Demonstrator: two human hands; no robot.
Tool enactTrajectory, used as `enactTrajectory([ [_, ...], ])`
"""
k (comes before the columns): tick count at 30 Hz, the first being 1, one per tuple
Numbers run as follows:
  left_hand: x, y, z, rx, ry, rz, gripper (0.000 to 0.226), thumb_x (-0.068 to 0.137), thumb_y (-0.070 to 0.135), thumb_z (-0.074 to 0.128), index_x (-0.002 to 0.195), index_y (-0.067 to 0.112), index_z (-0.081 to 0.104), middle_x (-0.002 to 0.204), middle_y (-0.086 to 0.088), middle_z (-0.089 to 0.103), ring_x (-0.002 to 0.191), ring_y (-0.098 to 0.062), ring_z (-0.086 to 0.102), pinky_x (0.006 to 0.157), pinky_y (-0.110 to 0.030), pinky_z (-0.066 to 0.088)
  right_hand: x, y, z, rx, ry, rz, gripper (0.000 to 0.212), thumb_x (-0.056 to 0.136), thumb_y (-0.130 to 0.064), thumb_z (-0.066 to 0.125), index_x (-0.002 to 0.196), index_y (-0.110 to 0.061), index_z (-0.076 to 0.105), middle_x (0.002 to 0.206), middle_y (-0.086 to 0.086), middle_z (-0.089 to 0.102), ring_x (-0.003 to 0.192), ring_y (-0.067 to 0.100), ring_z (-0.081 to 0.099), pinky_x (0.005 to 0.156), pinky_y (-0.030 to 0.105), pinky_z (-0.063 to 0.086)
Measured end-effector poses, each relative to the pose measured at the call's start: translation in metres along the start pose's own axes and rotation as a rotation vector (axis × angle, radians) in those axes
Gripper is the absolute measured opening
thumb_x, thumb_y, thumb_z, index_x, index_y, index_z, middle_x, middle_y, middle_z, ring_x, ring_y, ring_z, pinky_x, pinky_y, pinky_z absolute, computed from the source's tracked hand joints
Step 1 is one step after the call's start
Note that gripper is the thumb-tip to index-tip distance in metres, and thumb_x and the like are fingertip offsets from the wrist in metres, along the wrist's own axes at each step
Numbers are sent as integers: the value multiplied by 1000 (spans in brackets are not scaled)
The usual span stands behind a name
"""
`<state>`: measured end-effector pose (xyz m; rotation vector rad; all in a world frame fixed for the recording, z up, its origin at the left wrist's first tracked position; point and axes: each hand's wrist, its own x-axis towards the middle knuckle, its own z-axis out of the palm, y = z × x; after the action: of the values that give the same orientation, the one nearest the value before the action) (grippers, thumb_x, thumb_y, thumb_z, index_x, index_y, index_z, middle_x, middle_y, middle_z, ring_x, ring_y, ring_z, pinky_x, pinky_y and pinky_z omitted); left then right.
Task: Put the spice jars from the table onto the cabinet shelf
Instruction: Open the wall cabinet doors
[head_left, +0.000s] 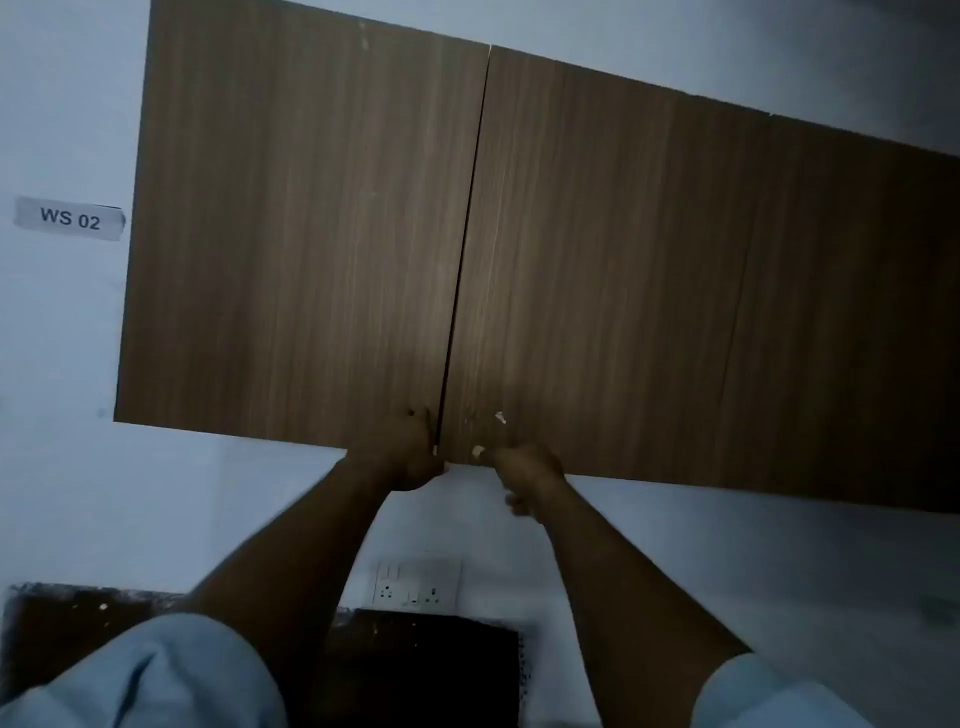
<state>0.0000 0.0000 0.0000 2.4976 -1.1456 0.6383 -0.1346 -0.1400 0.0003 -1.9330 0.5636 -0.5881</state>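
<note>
Sleeves (156, 675) low; left hand (410, 454) and right hand (527, 470) grip cabinet doors' (311, 234) bottom edges (both closed).

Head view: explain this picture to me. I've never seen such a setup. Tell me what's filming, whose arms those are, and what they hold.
There is no machine here. A person wears a camera on the head, so you see their own two arms reaching up. This is the only picture. Facing them is a wooden wall cabinet, its doors shut or nearly so. The left hand grips the bottom corner of the left door at the middle seam. The right hand curls round the lower edge of the right door. Neither hand holds a jar, and no jars show. On the wall are a label reading WS 02 and a socket panel. A dark surface lies below, too dim to make out.
</note>
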Motion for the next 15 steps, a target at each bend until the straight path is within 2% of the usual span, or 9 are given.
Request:
enactTrajectory([
  [2, 1, 4, 3, -8, 48, -30, 62, 87, 51, 69, 133, 14, 52, 123, -6, 62, 101, -19, 59, 84, -33, 52, 6, 6, 7, 212, -133, 170, 80, 81, -57, 76, 145, -15, 51, 138, 8, 54, 114, 28, 57, 86, 35, 58],
  [5, 0, 11, 6, -73, 73, -63, 69, 87, 46, 71, 142, 14, 45, 131, -9, 60, 109, -25, 61, 90, -39, 54, 14, 10, 19, 434, -248, 223, 79, 80, -54, 78, 145, -17, 50, 147, 7, 45, 126, 32, 49, 93, 38, 54],
  [8, 0, 15, 6, -90, 82, -63, 77, 87, 45, 72, 148, 11, 39, 138, -11, 57, 118, -28, 59, 97, -44, 53, 27, 9, 26, 685, -192, 186, 66, 81, -42, 81, 138, -20, 56, 144, 5, 46, 129, 29, 47, 99, 42, 52],
  [11, -5, 14, 8, -117, 68, -68, 76, 89, 42, 72, 149, 9, 39, 139, -12, 57, 120, -28, 58, 99, -46, 52, 27, 11, 37, 880, -185, 183, 34, 81, -37, 82, 108, -26, 65, 132, 4, 53, 129, 25, 49, 100, 41, 50],
  [13, -7, 13, 9, -149, 70, -63, 71, 90, 40, 71, 147, 8, 41, 136, -14, 58, 116, -29, 59, 97, -45, 53, 24, 17, 46, 924, -144, 179, 32, 80, -38, 83, 105, -28, 66, 125, 0, 56, 123, 20, 52, 97, 39, 50],
  [15, -6, 14, 4, -247, 67, -59, 67, 93, 42, 68, 144, 7, 43, 134, -14, 59, 116, -29, 59, 97, -46, 52, 19, 20, 51, 929, -92, 158, 44, 79, -40, 84, 117, -27, 67, 126, -2, 58, 120, 18, 53, 96, 38, 49],
])
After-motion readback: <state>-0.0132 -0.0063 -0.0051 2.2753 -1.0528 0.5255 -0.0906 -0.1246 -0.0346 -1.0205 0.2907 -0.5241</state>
